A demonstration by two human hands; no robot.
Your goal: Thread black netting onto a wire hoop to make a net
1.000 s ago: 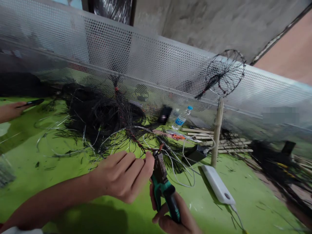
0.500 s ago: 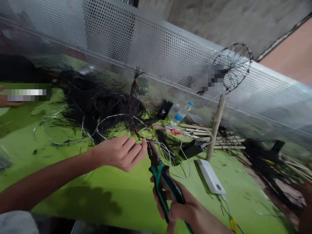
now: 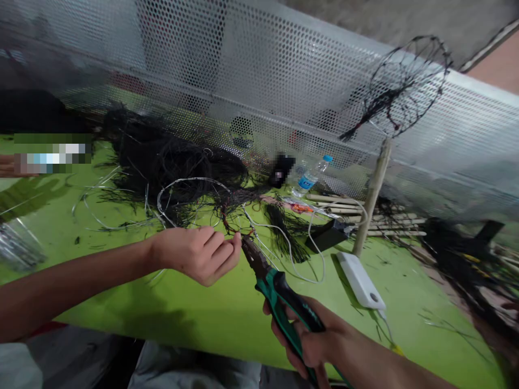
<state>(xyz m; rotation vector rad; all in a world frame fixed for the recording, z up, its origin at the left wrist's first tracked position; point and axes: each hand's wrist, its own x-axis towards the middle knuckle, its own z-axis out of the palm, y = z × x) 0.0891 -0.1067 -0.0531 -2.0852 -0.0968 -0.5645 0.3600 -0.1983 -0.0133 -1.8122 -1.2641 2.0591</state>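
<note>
My right hand is wrapped round the handles of green-and-black pliers. The pliers' jaws point up and left, right beside the fingertips of my left hand. That hand is closed, its thumb and forefinger pinching the end of a dark twisted strand with reddish bits. Behind the fingers the strand runs into a frayed dark bundle. Whether the jaws grip the strand is too small to tell. A loop of pale wire arches behind my left hand.
A large heap of black fibres lies at the back left. Behind my right hand are a water bottle, a black box, a white power bank and a wooden post topped by a wire form. Another person's hand shows far left.
The frayed bundle stood upright behind my left hand and has now dropped low over the table. The pliers stay at my left fingertips, while my right hand sits slightly farther right. The view has shifted.
</note>
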